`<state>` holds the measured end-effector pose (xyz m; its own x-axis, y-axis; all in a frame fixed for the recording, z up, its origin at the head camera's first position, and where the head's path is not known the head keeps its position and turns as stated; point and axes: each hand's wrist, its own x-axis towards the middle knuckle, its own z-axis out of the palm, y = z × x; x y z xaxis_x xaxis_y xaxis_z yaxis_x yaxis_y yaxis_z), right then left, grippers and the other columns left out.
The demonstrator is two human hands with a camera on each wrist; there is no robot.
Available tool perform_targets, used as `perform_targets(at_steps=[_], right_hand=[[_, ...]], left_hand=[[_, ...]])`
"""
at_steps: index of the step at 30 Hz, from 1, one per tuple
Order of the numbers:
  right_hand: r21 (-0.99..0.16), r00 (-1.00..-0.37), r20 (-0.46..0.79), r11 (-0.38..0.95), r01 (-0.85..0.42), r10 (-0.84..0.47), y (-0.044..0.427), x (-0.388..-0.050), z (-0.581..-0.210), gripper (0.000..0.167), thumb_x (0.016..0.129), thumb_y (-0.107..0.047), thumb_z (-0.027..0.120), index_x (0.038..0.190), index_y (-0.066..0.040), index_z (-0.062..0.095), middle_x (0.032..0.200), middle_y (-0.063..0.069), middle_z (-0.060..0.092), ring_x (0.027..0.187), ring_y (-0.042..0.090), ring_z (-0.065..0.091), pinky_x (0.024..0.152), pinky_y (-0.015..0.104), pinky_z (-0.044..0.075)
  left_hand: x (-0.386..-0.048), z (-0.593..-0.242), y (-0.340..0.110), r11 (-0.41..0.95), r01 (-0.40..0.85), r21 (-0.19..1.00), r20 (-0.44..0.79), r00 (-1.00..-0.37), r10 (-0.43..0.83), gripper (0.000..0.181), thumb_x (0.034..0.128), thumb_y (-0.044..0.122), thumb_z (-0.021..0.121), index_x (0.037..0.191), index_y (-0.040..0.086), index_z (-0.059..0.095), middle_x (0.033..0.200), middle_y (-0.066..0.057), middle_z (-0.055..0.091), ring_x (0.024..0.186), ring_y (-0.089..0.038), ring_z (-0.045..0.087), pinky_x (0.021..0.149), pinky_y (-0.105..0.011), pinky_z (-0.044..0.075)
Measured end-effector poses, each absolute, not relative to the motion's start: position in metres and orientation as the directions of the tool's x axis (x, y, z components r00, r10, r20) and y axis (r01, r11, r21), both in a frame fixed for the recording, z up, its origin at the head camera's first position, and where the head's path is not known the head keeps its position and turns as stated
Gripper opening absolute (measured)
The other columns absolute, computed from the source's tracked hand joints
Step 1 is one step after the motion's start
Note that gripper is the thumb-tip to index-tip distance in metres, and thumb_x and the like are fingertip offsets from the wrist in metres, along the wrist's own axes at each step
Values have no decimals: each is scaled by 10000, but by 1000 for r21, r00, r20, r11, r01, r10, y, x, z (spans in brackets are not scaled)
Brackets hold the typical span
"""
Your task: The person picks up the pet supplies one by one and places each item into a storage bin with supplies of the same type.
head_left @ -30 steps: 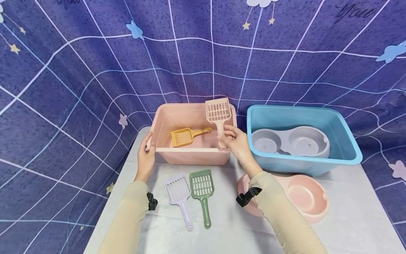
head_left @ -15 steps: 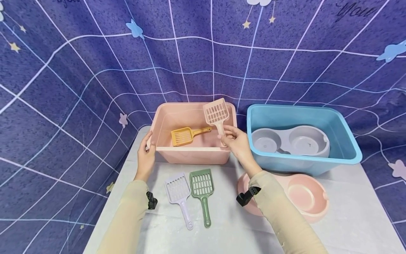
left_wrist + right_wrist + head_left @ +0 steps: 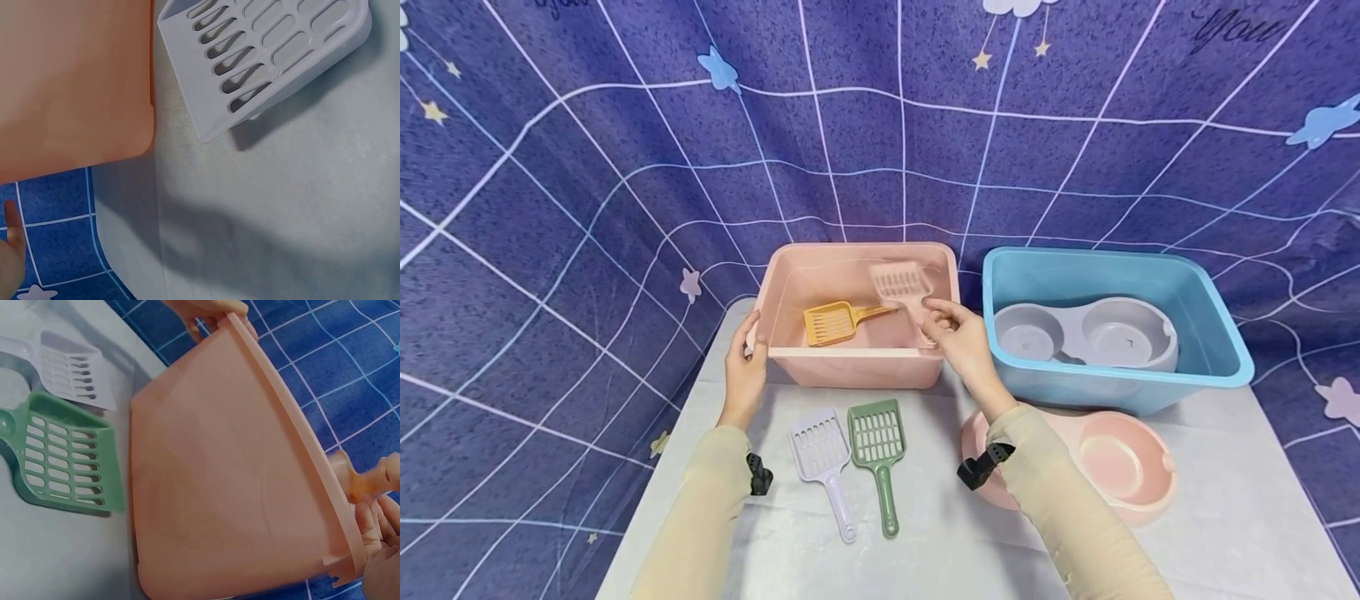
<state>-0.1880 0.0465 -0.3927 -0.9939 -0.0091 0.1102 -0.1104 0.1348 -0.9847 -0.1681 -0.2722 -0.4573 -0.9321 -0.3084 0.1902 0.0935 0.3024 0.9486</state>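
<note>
Fingers of the right hand (image 3: 961,340) pinch the pink scoop (image 3: 904,283) by its handle (image 3: 916,310), its length slanting away leftward over the pink tub (image 3: 853,372) the left hand (image 3: 747,367) grips.

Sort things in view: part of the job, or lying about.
Likely in the job:
pink scoop, in the right hand
pink bin, rim gripped by the left hand
yellow scoop, inside that bin

Likely lying about, not in hand:
lavender scoop
green scoop
blue bin
gray double bowl
pink double bowl
</note>
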Motion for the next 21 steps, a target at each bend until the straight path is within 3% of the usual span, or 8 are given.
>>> perform_targets(at_steps=[8,15,21], right_hand=[[-982,-990,140,129,-140,-10,46,-192,-403,334,898,-4,697,1205,115,639,941,199,645,777,153,552,616,136,435],[-982,-985,172,79,-171,0,47,-207,-432,319,900,-59,719,1201,36,674,945,138,668,753,85,568,612,145,461],[-977,-978,210,40,-209,2,48,-205,-435,315,910,-54,705,1202,54,661,939,132,668,726,107,593,600,186,494]], left_hand=[[-167,-457,-272,308,103,946,200,-931,-304,461,1037,78,455,1493,30,409,1571,-109,341,1431,-245,309,1080,-469,346],[-169,-456,-272,312,92,946,192,-932,-308,458,1045,97,459,1496,35,407,1577,-109,333,1447,-240,280,1106,-462,324],[-175,-468,-278,303,86,949,184,-932,-312,464,1050,124,459,1509,74,404,1582,-78,328,1438,-244,294,1088,-474,338]])
